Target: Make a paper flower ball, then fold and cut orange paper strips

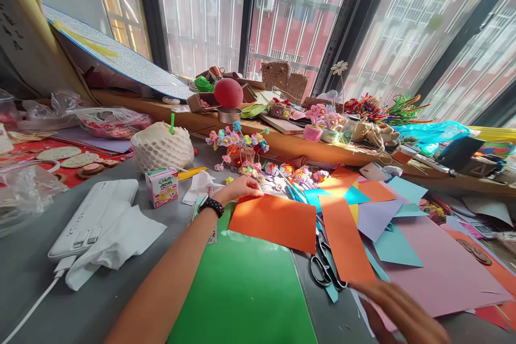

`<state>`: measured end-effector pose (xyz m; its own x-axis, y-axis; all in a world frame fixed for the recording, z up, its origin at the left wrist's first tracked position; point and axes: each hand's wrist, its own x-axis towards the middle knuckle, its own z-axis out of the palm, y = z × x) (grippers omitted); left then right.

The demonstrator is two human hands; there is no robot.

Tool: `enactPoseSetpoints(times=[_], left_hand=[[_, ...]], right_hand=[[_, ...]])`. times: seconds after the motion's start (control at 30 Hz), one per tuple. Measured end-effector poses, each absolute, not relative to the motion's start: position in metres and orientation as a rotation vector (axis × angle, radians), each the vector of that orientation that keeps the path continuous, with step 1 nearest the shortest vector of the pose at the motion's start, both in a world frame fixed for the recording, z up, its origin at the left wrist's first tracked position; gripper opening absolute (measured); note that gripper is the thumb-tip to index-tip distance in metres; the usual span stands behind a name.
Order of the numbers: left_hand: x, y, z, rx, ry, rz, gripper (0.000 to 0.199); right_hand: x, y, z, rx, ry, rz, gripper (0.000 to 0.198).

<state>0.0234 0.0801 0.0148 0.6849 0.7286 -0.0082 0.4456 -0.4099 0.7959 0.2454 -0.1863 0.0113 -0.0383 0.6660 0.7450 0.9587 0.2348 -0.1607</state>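
Observation:
My left hand (pixel 242 189), with a dark dotted watch band at the wrist, has its fingers curled at the upper left edge of an orange paper sheet (pixel 274 221). That sheet lies partly over a green board (pixel 250 285). My right hand (pixel 397 306) is blurred at the lower right, its fingers stretched out and apart from the thumb. Its fingertips are by the lower end of a narrow orange paper strip (pixel 347 239); whether they touch it I cannot tell. Black-handled scissors (pixel 321 271) lie between the sheet and the strip, partly covered.
Purple, blue and pink papers (pixel 439 274) overlap on the right. A bouquet of small crocheted flowers (pixel 237 145), a juice box (pixel 162 187), a foam-netted fruit (pixel 162 146) and a white power bank (pixel 94 220) with its cable stand around. Crafts crowd the wooden sill (pixel 177 118).

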Motion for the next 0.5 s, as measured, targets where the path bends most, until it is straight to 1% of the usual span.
enactPoseSetpoints(times=[0.07,0.17,0.27,0.37,0.5], left_hand=[[0.024,0.079,0.023,2.062,0.874,0.473,0.026],[0.024,0.076,0.038,2.128,0.851,0.547,0.028],[0.025,0.071,0.054,2.276,0.827,0.678,0.027],[0.025,0.063,0.065,2.359,0.805,0.738,0.026],[0.024,0.055,0.078,2.5,0.846,0.78,0.023]], right_hand=[[0.247,-0.145,0.029,-1.549,-1.845,-0.363,0.017],[0.236,-0.078,0.049,-1.609,-1.811,-0.24,0.022],[0.216,-0.03,0.055,-1.594,-1.809,-0.061,0.017],[0.2,-0.013,0.054,-1.544,-1.82,0.13,0.011],[0.195,-0.016,0.059,-1.493,-1.826,0.166,0.011]])
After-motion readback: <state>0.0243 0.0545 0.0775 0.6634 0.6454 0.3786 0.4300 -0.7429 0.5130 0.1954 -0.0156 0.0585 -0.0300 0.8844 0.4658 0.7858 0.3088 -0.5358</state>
